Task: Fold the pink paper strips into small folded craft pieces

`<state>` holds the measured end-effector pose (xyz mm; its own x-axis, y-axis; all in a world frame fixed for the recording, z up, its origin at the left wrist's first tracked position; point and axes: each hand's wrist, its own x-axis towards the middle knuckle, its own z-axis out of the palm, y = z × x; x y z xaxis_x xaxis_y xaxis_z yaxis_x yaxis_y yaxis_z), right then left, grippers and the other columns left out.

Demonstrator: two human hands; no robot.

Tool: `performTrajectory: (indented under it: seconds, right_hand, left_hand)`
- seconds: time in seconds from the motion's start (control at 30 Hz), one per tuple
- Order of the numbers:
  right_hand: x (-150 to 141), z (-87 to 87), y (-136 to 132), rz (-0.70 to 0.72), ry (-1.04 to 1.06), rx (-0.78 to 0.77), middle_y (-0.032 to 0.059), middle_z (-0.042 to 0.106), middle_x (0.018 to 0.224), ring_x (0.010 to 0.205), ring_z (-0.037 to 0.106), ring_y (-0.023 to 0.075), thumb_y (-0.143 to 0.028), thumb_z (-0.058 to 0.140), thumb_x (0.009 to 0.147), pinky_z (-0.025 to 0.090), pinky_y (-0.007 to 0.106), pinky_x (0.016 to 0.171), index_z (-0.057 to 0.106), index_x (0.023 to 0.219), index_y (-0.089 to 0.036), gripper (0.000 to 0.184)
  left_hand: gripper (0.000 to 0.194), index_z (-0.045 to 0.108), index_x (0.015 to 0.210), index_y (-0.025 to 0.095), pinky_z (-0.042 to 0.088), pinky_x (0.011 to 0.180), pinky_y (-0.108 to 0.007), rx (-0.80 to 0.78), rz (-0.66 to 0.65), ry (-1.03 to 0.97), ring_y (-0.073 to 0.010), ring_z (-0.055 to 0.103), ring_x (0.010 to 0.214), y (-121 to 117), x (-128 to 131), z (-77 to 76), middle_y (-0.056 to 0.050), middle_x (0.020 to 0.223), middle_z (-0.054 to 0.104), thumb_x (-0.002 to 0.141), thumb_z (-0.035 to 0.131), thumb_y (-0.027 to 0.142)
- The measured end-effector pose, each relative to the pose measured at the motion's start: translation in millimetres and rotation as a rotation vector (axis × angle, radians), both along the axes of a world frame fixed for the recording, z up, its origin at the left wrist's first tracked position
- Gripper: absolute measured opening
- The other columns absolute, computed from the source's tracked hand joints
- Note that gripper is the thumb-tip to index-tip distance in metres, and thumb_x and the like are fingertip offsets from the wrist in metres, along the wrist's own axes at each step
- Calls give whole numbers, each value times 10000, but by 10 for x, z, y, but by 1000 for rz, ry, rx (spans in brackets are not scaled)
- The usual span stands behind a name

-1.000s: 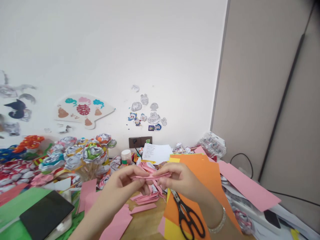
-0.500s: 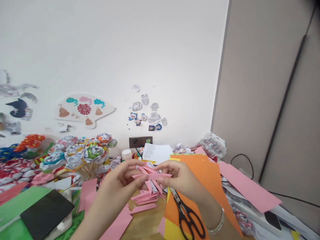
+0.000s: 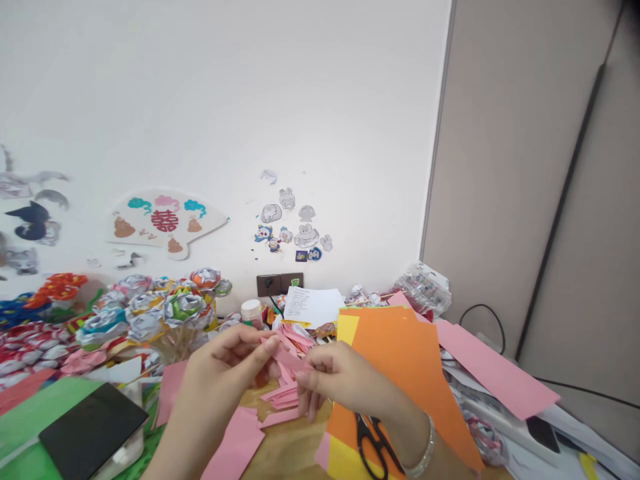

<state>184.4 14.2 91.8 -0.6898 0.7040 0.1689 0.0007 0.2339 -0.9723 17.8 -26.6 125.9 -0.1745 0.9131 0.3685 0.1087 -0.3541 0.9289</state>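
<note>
Between my two hands stretches a narrow strip of pink paper, tilted down toward the right. My left hand pinches its left end between thumb and fingertips. The right end sits in the fingers of my right hand, with a bracelet on that wrist. Behind and below the strip lies a pile of folded pink paper strips, partly hidden by my hands. Black-handled scissors rest on orange and yellow sheets under my right forearm, their blades covered by it.
Orange paper lies at the right, beside a long pink sheet. Paper flowers crowd the left back. A black flat object sits at front left. A white-capped jar and a written sheet stand near the wall.
The pink strip has gone from nearly level to slanting down rightward. My right hand has moved lower and slightly left, covering the scissor blades. The view has shifted slightly.
</note>
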Motion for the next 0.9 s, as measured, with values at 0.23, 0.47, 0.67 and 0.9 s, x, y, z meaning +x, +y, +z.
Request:
performTrajectory:
  seconds: [0.23,0.47,0.67,0.9]
  right_hand:
    - [35,2,32,-37,-81,101,34,612,657,543,579,103,-464,523,759,449,216,540,546,685,-123,350]
    - [7,-7,5,-35,22,57,23,605,606,504,579,108,-459,520,763,438,204,487,544,741,-123,337]
    - [-20,40,-37,-14,74,24,37,614,608,483,575,103,-437,532,765,428,202,475,498,681,-124,327]
    - [-7,3,-35,-36,7,139,2,532,513,458,526,89,-510,459,787,415,194,469,528,623,-120,428]
  left_hand:
    - [161,615,642,160,358,389,-174,-98,-169,21,-80,455,352,13,-94,63,54,358,536,652,643,318]
    - [267,588,873,177,369,413,-191,5,8,28,-106,480,397,-20,-42,64,64,397,549,678,615,358]
    - [303,548,564,180,360,460,-216,21,-29,298,-117,455,433,13,-23,80,55,403,455,738,507,425]
    - [355,436,466,182,310,433,-182,113,-10,217,-85,376,430,-9,-49,60,63,428,389,768,470,367]
